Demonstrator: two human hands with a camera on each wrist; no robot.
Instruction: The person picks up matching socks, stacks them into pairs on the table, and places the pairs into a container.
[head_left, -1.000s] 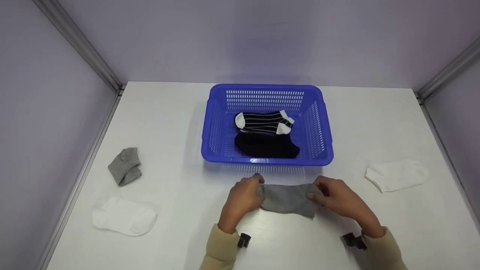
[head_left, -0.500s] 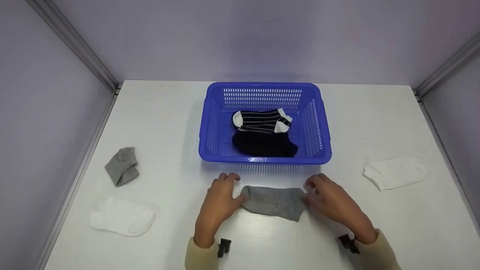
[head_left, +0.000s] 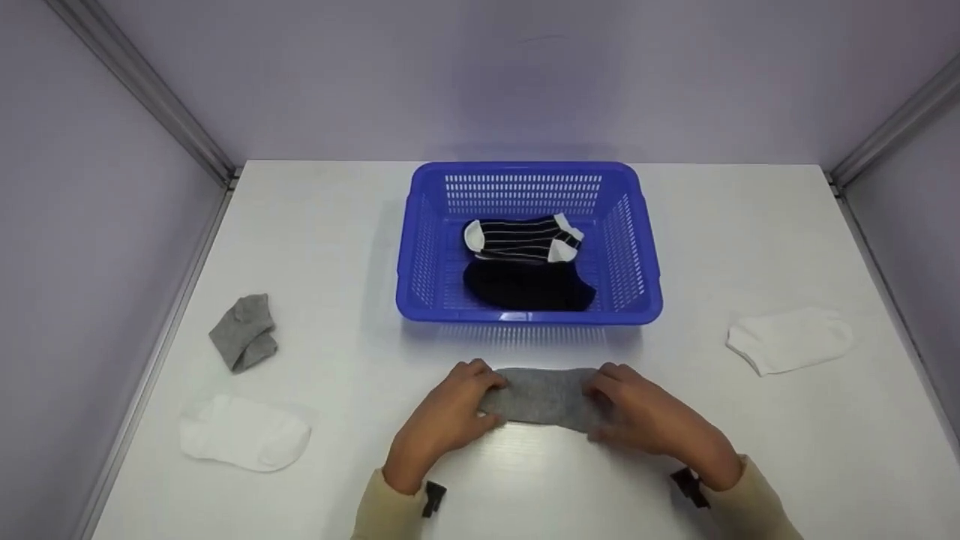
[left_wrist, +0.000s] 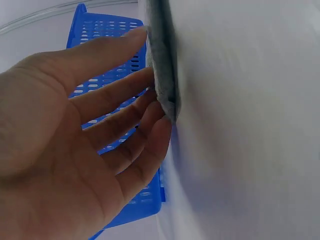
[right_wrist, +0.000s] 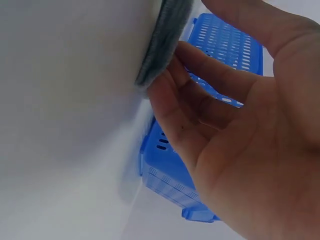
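Note:
A grey sock [head_left: 544,395], laid out lengthwise, lies on the white table in front of the basket in the head view. My left hand [head_left: 448,412] rests its fingertips on the sock's left end. In the left wrist view the fingers [left_wrist: 117,120] are extended and loosely spread, with their tips against the sock's edge [left_wrist: 162,60]. My right hand [head_left: 649,414] touches the right end of the sock, thumb near its front edge. The right wrist view has the gently bent fingers [right_wrist: 172,112] against the sock's end [right_wrist: 161,47].
Behind the sock stands a blue plastic basket [head_left: 529,318] holding a black striped sock [head_left: 517,240] with white toe and heel and a plain black sock [head_left: 529,286]. A crumpled grey sock [head_left: 246,334] and a white sock [head_left: 244,433] lie left, another white sock [head_left: 791,341] right.
The hands first gripped the grey sock's ends, then let go as it lay on the table slightly further left. Now both hands have come inward over its ends.

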